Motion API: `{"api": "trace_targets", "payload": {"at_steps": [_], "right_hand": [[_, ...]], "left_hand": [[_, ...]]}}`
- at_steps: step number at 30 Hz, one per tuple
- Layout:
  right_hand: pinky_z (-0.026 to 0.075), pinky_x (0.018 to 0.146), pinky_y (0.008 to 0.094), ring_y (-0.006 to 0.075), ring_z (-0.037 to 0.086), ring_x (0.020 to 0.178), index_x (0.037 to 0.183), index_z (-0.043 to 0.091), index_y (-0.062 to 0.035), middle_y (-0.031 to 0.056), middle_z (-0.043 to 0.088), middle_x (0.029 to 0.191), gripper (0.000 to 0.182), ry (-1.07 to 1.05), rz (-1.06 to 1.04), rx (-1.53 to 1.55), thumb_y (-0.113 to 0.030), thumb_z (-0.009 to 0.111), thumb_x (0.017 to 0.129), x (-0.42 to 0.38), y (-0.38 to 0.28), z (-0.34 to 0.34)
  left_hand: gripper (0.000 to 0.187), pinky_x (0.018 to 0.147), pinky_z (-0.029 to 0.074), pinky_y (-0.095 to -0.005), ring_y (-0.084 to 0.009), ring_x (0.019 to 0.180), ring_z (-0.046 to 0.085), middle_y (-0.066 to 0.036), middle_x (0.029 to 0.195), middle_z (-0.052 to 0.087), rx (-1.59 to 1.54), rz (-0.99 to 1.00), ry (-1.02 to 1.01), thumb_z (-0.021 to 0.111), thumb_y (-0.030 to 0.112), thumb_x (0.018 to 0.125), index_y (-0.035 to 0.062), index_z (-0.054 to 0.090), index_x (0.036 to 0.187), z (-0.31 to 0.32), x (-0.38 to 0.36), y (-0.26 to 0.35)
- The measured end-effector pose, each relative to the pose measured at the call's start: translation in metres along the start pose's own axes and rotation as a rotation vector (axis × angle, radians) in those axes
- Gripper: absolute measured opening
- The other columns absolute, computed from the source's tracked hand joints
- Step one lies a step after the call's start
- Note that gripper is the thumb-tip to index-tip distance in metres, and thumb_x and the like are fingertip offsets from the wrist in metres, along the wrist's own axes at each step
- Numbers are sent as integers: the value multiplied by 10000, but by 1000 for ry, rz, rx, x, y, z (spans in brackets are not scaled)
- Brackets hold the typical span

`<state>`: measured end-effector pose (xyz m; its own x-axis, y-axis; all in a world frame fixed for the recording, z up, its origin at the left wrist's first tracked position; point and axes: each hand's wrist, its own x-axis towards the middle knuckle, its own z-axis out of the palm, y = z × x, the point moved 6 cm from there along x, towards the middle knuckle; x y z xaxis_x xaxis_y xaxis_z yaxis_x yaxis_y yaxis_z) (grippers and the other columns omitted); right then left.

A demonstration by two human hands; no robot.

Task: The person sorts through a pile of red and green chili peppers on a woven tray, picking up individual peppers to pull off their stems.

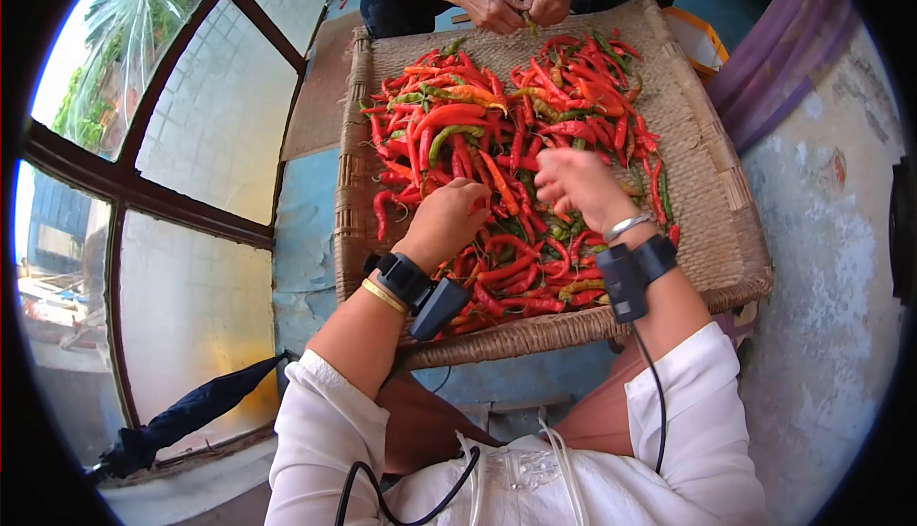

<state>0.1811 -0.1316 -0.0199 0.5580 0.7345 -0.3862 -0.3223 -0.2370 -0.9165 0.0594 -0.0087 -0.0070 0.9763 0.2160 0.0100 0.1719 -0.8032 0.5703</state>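
Note:
Red chili peppers (463, 115), with some green and orange ones among them, lie heaped on a woven tray (702, 182). Over the left-middle of the heap is my left hand (449, 220), its fingers curled together near a bit of red pepper; what they grip is too small to make out. To its right, my right hand (581, 185) hovers above the peppers, slightly blurred, fingers bent and partly hidden. Both wrists carry black strapped devices.
Across the tray, another person's hands (516, 5) hold a small greenish pepper. Windows (215, 115) stand on the left, with a folded dark umbrella (196, 411) below. A yellow-rimmed container (695, 39) and purple curtain (783, 58) are at the right.

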Motion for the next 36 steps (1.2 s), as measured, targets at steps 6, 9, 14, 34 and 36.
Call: {"api": "trace_targets", "payload": {"at_steps": [6,9,14,34,36], "right_hand": [[434,467,212,123,567,675,1260,337,55,98,576,916,527,-116,28,-298,-191,522,831,-4,23,31],[428,466,208,120,565,654,1281,304,43,92,572,895,527,-170,64,-207,-147,498,828,-7,20,33],[424,473,216,112,561,634,1249,368,18,55,575,797,474,-259,26,-167,-83,481,800,-11,15,41],[426,459,189,91,584,634,929,548,-53,36,607,740,215,240,-421,617,-254,514,863,-11,-43,-34],[442,472,210,118,594,641,974,521,-52,47,611,780,251,212,-94,635,-275,518,857,2,-10,-35]], "left_hand": [[447,681,466,-390,-322,784,593,-226,946,573,-244,-56,-117,527,81,762,0,412,1186,24,-2,-6],[505,593,485,-348,-274,651,613,-206,921,592,-345,-193,-260,484,33,778,9,319,1254,28,-6,-4],[524,526,449,-218,-72,599,537,-60,921,592,-702,-254,-305,428,-1,829,41,247,1319,23,-4,4],[322,656,470,-387,-314,758,596,-156,794,617,-44,-221,182,584,186,747,51,558,1037,-16,-2,-39],[319,657,468,-395,-317,760,594,-157,793,615,-58,-224,157,575,182,752,61,554,1047,-16,-1,-30]]}}
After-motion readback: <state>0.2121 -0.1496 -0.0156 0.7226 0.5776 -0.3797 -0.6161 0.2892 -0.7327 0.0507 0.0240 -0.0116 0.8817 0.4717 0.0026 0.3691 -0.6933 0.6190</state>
